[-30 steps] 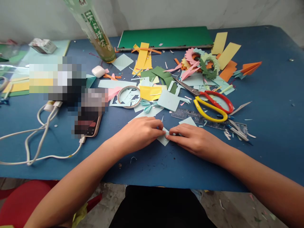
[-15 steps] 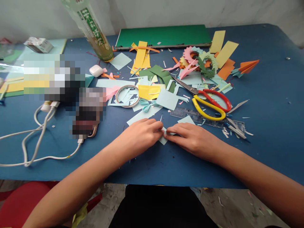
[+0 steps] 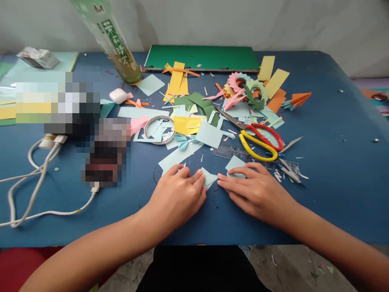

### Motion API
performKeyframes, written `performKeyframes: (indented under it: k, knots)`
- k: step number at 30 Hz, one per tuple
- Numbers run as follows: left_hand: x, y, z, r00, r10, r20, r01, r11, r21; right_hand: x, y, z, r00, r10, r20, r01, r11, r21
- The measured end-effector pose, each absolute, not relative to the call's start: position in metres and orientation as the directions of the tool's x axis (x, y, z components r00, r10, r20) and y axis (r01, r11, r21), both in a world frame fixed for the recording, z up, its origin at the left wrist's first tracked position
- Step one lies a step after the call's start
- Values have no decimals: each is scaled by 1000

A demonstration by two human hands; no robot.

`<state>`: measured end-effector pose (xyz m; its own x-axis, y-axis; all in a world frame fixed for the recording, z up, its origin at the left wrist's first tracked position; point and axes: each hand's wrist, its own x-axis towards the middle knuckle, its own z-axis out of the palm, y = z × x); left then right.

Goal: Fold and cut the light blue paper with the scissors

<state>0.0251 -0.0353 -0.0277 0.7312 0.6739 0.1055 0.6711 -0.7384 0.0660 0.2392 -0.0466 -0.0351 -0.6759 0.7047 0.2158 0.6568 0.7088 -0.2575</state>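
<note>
A small light-blue folded paper (image 3: 208,177) lies on the blue table between my hands. My left hand (image 3: 182,188) rests on its left part, with the fingers close together and the fingertips pressing on it. At the paper's right corner are the fingertips of my right hand (image 3: 251,186), its fingers somewhat apart and nothing gripped in them. Another light-blue paper piece (image 3: 236,163) lies partly under the right fingers. Just ahead are a light-blue square (image 3: 209,134) and a long light-blue strip (image 3: 180,157).
Scissors with red and yellow handles (image 3: 258,148) lie ahead of my right hand by a clear ruler (image 3: 226,151). A tape roll (image 3: 147,132), a bottle (image 3: 120,52), a white cable (image 3: 57,212), coloured scraps and a green board (image 3: 202,56) are also on the table (image 3: 328,170).
My hands have moved apart, the right one off to the right, and the small paper shows more. The view has shifted slightly, so the objects sit lower and further left.
</note>
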Motion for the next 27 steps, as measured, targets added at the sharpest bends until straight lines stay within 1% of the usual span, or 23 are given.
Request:
performKeyframes:
  k: [2,5,9,11,14,16,17,19,21,22,23,24,25,26,27]
  knots:
    - [26,-29,-30,710,696,111,683,-718,130,237,-41,-33,-642,733,226,671,679,-297]
    - [26,-21,-35,690,721,64,690,-682,242,229,-33,-34,-588,775,233,693,631,-348]
    - [26,-14,-36,643,765,-11,684,-568,457,220,-28,-41,-601,779,176,680,615,-400]
    - [25,-12,-34,632,774,-37,661,-514,548,217,-28,-44,-584,794,167,673,589,-448]
    - [24,-12,-30,631,775,-36,618,-475,626,215,-28,-44,-557,813,173,647,554,-523]
    - [22,-11,-26,627,778,33,578,-494,649,217,-28,-40,-555,802,221,621,576,-531]
    - [20,-10,-23,622,778,92,553,-519,651,219,-28,-38,-553,787,273,610,605,-512]
    - [17,-7,-16,580,778,242,506,-576,642,224,-27,-33,-530,737,419,606,675,-421]
    - [15,-6,-9,466,812,352,476,-565,674,230,-27,-27,-498,651,573,633,725,-272]
    - [15,-7,-5,396,849,349,454,-512,729,233,-28,-24,-494,594,635,649,738,-185]
    - [15,-9,-3,343,892,294,410,-423,808,236,-29,-22,-503,531,682,656,748,-99]
    - [17,-11,-1,325,927,187,342,-300,891,238,-30,-19,-528,469,708,650,760,-18]
    - [20,-14,0,347,936,58,259,-155,953,240,-31,-16,-563,408,719,633,772,59]
    - [23,-18,0,395,917,-62,178,-10,984,241,-33,-14,-600,355,717,610,783,122]
    - [27,-21,-1,444,883,-149,108,112,988,242,-34,-12,-631,314,710,584,795,167]
